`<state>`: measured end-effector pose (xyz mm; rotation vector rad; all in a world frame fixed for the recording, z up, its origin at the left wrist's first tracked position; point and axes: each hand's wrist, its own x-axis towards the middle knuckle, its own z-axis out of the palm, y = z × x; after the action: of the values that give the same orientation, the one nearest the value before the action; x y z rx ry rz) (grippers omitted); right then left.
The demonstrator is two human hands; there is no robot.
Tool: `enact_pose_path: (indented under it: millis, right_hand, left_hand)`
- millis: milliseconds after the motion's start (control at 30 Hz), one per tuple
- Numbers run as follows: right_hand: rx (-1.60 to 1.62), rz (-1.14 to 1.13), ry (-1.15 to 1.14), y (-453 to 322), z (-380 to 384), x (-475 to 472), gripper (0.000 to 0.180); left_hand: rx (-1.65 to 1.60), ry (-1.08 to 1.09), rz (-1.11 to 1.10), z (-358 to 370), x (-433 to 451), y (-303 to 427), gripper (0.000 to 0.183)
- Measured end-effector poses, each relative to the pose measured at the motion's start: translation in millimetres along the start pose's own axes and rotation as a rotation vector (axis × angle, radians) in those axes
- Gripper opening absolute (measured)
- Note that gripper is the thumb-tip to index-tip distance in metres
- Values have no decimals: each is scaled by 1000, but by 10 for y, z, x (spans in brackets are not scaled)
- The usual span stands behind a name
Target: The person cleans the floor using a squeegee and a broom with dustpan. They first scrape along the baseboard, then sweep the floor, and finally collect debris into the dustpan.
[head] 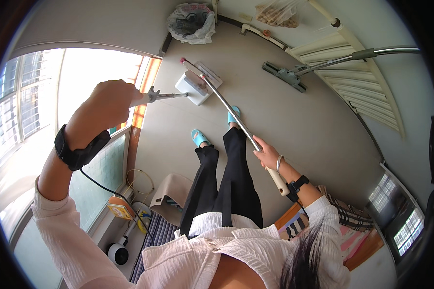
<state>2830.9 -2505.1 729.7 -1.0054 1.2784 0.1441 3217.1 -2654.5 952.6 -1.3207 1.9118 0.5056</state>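
Note:
My left hand (112, 99) grips the upper end of the handle of a long-handled dustpan (186, 83). The white pan rests on the floor ahead of my feet, with some dark debris visible in it. In my right hand (267, 153) is the pole of a broom (226, 103), held near its cream grip, whose end sticks out behind the hand. The broom's head lies over the dustpan, a pinkish tuft showing at one end. A toothed strip (208, 72) edges the pan's far side. The contact between bristles and pan is partly hidden.
A bin with a plastic liner (191, 23) stands at the far wall. A flat mop (285, 76) leans from the right, near a cream radiator (350, 76). Beside me are a window ledge with a small white camera (118, 253), a beige fabric bin (173, 197) and a television (396, 213).

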Motion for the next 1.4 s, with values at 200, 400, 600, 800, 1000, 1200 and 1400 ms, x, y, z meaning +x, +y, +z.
enact_pose_path:
  millis: [200, 400, 600, 800, 1000, 1200, 1400]
  right_hand:
    - [23, 82, 143, 278, 120, -472, 59]
    - [-191, 135, 391, 517, 369, 86, 64]
    - [209, 164, 224, 124, 1102, 507, 62]
    - [91, 42, 107, 27, 1130, 146, 61]
    - [-586, -99, 106, -111, 386, 116, 62]
    - [-1037, -12, 109, -924, 51, 1222, 59]
    - [-1139, 29, 70, -1033, -90, 1564, 58]
  left_hand:
    - [35, 5, 18, 5, -423, -38, 42]
    - [205, 93, 115, 182, -393, -41, 32]
    - [320, 64, 142, 163, -137, 57, 8]
    - [278, 23, 153, 201, -187, -28, 16]
    - [105, 2, 39, 565, -577, -169, 43]
    - [-69, -4, -94, 1018, -1134, -199, 50]
    - [-218, 48, -124, 1200, -1441, -216, 53]
